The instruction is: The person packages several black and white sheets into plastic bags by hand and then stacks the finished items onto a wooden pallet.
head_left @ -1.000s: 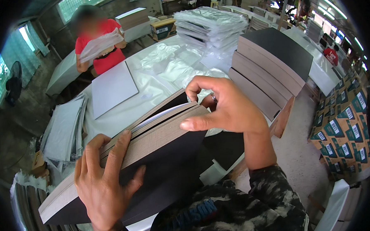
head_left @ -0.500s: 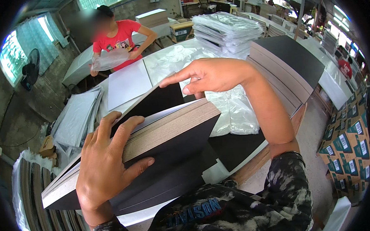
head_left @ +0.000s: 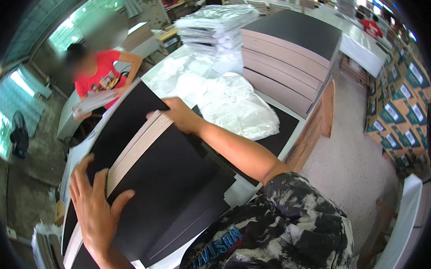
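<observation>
A thick stack of black-faced boards (head_left: 174,184) with pale greyish edges leans up on the worktable before me. My right hand (head_left: 181,117) grips its far end, fingertips over the pale edge and the rest of the fingers hidden. Nearer to me, my left hand (head_left: 96,202) spans the same edge, with the thumb on the near black face and spread fingers toward the far side. Another black board (head_left: 128,114) stands tilted just beyond the stack, apart from it at the top. Crumpled clear plastic bags (head_left: 233,105) lie past my right forearm.
A tall pile of black-topped boards (head_left: 288,49) stands at the table's far right. Beside it rise plastic-wrapped packs (head_left: 215,26). Across the table a person in a red shirt (head_left: 102,74) handles a plastic-wrapped sheet. Printed brown cartons (head_left: 402,112) line the right side, beyond a concrete floor (head_left: 346,162).
The view has turned to the right. My right hand has come down from the raised black board onto the stack's far end. The stack's edges now look evenly aligned and stand more upright.
</observation>
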`<state>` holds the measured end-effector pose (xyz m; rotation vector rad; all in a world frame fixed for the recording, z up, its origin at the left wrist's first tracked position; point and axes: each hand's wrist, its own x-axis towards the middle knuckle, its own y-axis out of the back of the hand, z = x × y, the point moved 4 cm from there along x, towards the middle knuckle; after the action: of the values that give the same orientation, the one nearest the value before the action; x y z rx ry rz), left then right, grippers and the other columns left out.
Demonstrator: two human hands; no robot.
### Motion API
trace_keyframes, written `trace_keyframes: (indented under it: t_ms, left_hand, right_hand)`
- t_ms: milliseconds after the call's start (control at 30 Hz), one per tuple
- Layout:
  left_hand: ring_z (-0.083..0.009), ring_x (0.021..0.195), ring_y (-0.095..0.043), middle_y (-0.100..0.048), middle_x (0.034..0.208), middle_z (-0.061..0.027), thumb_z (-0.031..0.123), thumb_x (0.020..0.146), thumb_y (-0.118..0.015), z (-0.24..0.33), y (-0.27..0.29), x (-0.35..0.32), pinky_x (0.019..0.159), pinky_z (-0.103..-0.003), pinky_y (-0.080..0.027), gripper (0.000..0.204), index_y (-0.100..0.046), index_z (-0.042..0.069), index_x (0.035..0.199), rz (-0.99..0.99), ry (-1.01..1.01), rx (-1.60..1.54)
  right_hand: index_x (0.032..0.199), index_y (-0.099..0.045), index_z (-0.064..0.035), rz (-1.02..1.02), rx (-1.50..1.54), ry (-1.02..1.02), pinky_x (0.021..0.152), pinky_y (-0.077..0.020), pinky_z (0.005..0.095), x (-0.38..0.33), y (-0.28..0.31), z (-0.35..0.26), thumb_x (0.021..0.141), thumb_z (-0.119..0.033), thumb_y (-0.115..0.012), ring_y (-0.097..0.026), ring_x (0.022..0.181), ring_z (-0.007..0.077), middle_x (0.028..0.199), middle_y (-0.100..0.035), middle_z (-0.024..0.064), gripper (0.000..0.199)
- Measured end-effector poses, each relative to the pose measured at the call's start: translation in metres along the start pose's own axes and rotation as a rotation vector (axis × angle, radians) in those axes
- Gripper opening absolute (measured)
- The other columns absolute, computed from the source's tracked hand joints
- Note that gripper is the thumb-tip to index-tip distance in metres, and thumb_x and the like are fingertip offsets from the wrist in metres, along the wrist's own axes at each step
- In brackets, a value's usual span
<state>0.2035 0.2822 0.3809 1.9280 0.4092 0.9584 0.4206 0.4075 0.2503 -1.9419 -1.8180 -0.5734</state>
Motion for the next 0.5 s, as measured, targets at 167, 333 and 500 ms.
trace_keyframes:
  t_ms: [167,333,500]
  left_hand:
    - [-0.0357,0.082,-0.056,-0.057,0.086,-0.0166,0.041,0.067,-0.07,0.002,-0.005,-0.002,0.074,-0.041,-0.042,0.06,-0.055,-0.003,0.104,-0.095,0.118,-0.072]
    - [-0.0408,0.079,-0.054,-0.056,0.086,-0.0199,0.043,0.066,-0.07,-0.003,-0.009,0.0,0.067,-0.042,-0.043,0.064,-0.053,-0.005,0.105,-0.09,0.136,-0.192]
    - [-0.0412,0.079,-0.053,-0.054,0.087,-0.021,0.044,0.065,-0.07,-0.01,-0.012,0.001,0.068,-0.041,-0.042,0.067,-0.053,-0.007,0.105,-0.093,0.162,-0.257]
  right_hand:
    - [0.094,-0.065,0.0001,0.272,-0.157,0.445,0.073,-0.0466,0.0286,0.026,0.083,-0.143,0.072,-0.025,-0.074,-0.059,0.075,0.0109,0.083,-0.067,0.0072,0.034]
    - [0.103,-0.054,0.0123,0.63,-0.307,0.485,0.071,-0.0474,0.0311,-0.007,0.2,-0.275,0.074,-0.025,-0.07,-0.058,0.077,0.0203,0.091,-0.062,0.0173,0.05]
    - [0.108,-0.054,0.0077,1.297,-0.377,0.454,0.07,-0.047,0.0321,-0.045,0.404,-0.306,0.073,-0.022,-0.073,-0.058,0.079,0.0211,0.095,-0.061,0.016,0.05]
